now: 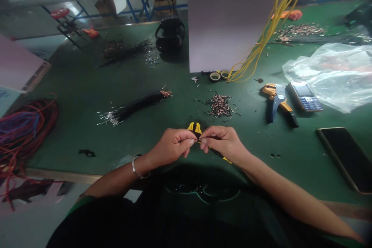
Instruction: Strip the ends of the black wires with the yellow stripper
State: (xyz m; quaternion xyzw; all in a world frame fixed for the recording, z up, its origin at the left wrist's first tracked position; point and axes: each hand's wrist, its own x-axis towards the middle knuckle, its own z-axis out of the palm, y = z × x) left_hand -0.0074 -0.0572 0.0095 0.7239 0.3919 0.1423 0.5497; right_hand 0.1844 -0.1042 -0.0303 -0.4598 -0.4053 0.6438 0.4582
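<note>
My left hand and my right hand meet above the bench near its front edge, both with fingertips pinched together. Something small and dark sits between them, too small to name. Under the hands lies a yellow-and-black hand tool like crimping pliers, its yellow head pointing away and its handle partly hidden by the right hand. Just beyond is a pile of short copper-tipped pieces. To the left lies a bundle of black wires, with silvery ends at the left and bare copper ends at the right.
Right of the pile are a wire stripper, a keypad phone, a smartphone and clear plastic. A white panel stands behind, with yellow wires and tape rolls. Coiled red and blue wires lie left.
</note>
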